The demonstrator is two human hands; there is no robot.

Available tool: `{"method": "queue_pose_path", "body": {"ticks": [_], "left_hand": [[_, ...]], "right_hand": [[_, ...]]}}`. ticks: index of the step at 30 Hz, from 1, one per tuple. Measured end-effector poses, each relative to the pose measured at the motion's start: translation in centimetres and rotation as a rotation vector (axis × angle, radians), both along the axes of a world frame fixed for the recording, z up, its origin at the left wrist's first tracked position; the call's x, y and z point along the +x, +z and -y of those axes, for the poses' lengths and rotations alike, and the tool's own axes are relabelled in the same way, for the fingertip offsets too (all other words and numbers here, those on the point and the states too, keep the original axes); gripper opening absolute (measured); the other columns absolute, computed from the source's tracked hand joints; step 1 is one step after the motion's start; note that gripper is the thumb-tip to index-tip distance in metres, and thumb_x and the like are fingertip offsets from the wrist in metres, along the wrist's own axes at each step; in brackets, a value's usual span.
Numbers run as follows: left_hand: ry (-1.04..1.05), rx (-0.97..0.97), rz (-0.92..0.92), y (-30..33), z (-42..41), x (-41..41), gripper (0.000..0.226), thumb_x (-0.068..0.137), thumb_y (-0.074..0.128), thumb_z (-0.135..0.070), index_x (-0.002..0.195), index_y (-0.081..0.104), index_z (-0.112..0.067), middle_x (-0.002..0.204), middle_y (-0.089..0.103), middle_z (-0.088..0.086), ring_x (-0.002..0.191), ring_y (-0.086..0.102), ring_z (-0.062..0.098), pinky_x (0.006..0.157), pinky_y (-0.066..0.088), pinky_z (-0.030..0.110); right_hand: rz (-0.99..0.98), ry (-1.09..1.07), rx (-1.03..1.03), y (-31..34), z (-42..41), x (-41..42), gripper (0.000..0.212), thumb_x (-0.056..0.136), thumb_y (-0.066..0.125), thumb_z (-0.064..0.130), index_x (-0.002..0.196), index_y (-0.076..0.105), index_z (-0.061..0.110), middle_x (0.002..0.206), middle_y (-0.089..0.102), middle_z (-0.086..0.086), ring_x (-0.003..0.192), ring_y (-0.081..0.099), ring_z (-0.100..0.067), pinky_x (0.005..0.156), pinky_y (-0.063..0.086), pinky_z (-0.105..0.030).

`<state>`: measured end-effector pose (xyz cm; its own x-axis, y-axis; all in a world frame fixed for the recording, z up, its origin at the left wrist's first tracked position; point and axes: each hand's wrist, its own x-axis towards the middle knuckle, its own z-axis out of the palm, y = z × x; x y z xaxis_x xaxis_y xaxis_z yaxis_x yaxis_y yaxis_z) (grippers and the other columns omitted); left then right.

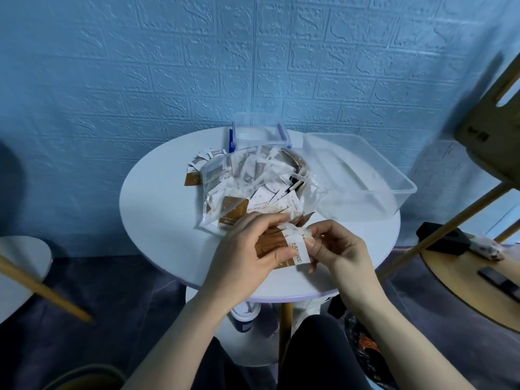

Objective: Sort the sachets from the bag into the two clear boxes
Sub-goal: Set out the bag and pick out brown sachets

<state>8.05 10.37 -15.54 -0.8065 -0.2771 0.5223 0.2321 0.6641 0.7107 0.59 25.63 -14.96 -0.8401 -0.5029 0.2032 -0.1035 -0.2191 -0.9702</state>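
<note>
A clear plastic bag (239, 178) full of brown-and-white sachets lies in the middle of the round white table (157, 209). My left hand (247, 249) grips a small stack of brown-and-white sachets (284, 249) near the table's front edge. My right hand (334, 246) pinches the white end of that stack from the right. A small clear box with blue clips (259, 133) stands at the back of the table. A larger clear box (394, 175) sits at the right, partly over the table's edge.
Loose sachets (199, 164) lie left of the bag. Wooden stand legs (439, 229) cross at the right beside a wooden side table (464, 285) with dark items. A paper cup (244, 316) stands under the table. A blue brick-pattern wall is behind.
</note>
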Motion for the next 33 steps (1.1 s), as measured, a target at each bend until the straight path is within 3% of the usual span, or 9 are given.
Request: {"method": "queue_pose_path", "body": {"ticks": [7,9,11,15,19,23,28,31,33], "left_hand": [[0.068,-0.344,-0.031,0.3,-0.4,-0.3,0.037,0.072,0.082,-0.030,0.104,0.071,-0.015,0.098,0.067,-0.004,0.093,0.062,0.018,0.079,0.048,0.032],[0.098,-0.522,-0.047,0.5,-0.6,-0.4,0.039,0.073,0.081,-0.035,0.105,0.071,-0.015,0.095,0.067,-0.001,0.090,0.063,0.021,0.074,0.049,0.033],[0.113,-0.615,-0.027,0.7,-0.7,-0.5,0.044,0.074,0.079,-0.042,0.108,0.070,-0.015,0.093,0.067,0.000,0.086,0.064,0.022,0.069,0.049,0.031],[0.025,-0.373,0.109,0.6,0.1,-0.3,0.054,0.073,0.076,-0.047,0.122,0.064,-0.026,0.104,0.059,-0.016,0.089,0.060,0.004,0.071,0.044,0.018],[-0.085,-0.044,0.177,-0.1,1.1,0.0,0.062,0.067,0.086,-0.026,0.121,0.058,-0.040,0.095,0.050,-0.033,0.073,0.047,-0.011,0.067,0.036,0.005],[-0.062,-0.097,0.201,-0.3,1.2,0.3,0.056,0.069,0.084,-0.026,0.119,0.061,-0.037,0.099,0.048,-0.037,0.082,0.049,-0.009,0.071,0.036,0.005],[0.054,-0.274,0.149,-0.8,1.5,1.1,0.038,0.074,0.080,-0.034,0.110,0.069,-0.031,0.098,0.055,-0.029,0.090,0.057,-0.002,0.072,0.039,0.006],[0.030,-0.227,0.113,-1.1,1.7,1.4,0.035,0.073,0.082,-0.030,0.105,0.071,-0.031,0.100,0.060,-0.024,0.088,0.059,-0.001,0.071,0.045,0.011],[-0.006,-0.206,0.114,-1.2,1.8,1.5,0.035,0.073,0.082,-0.028,0.106,0.071,-0.031,0.100,0.061,-0.024,0.088,0.060,0.000,0.073,0.049,0.017]], "right_hand": [[-0.299,-0.081,0.362,-0.4,-1.7,-1.0,0.017,0.092,0.058,0.014,0.084,0.068,0.024,0.073,0.066,0.014,0.070,0.055,0.000,0.067,0.039,-0.011],[-0.381,-0.080,0.442,-0.2,-2.5,-1.0,0.014,0.084,0.061,0.038,0.094,0.069,0.032,0.082,0.065,0.020,0.071,0.052,0.002,0.066,0.036,-0.009],[-0.430,-0.038,0.473,-0.3,-2.8,-1.1,0.036,0.071,0.067,0.047,0.104,0.068,0.032,0.090,0.064,0.015,0.065,0.046,-0.003,0.064,0.036,-0.011],[-0.411,-0.020,0.480,-0.5,-2.5,-1.4,0.041,0.069,0.078,0.028,0.109,0.068,0.026,0.098,0.063,0.008,0.069,0.050,-0.006,0.069,0.039,-0.014],[-0.372,0.004,0.466,-0.4,-1.5,-1.6,0.033,0.073,0.080,0.010,0.100,0.070,0.027,0.089,0.065,0.007,0.074,0.055,-0.008,0.073,0.043,-0.021],[-0.380,0.031,0.453,-0.6,-0.6,-1.3,0.030,0.074,0.079,0.007,0.096,0.069,0.025,0.088,0.068,-0.004,0.076,0.058,-0.019,0.074,0.047,-0.031],[-0.324,0.071,0.343,-0.1,-0.8,-1.3,0.015,0.075,0.075,0.024,0.089,0.069,0.021,0.080,0.067,0.003,0.072,0.055,-0.010,0.069,0.043,-0.021],[-0.274,-0.103,0.270,0.9,-0.7,-2.5,0.028,0.073,0.068,0.044,0.089,0.066,0.022,0.083,0.068,-0.001,0.068,0.056,-0.022,0.066,0.046,-0.038],[-0.239,-0.171,0.304,1.2,-0.3,-3.2,0.040,0.067,0.068,0.051,0.093,0.062,0.021,0.083,0.068,-0.009,0.060,0.054,-0.017,0.063,0.044,-0.035]]}}
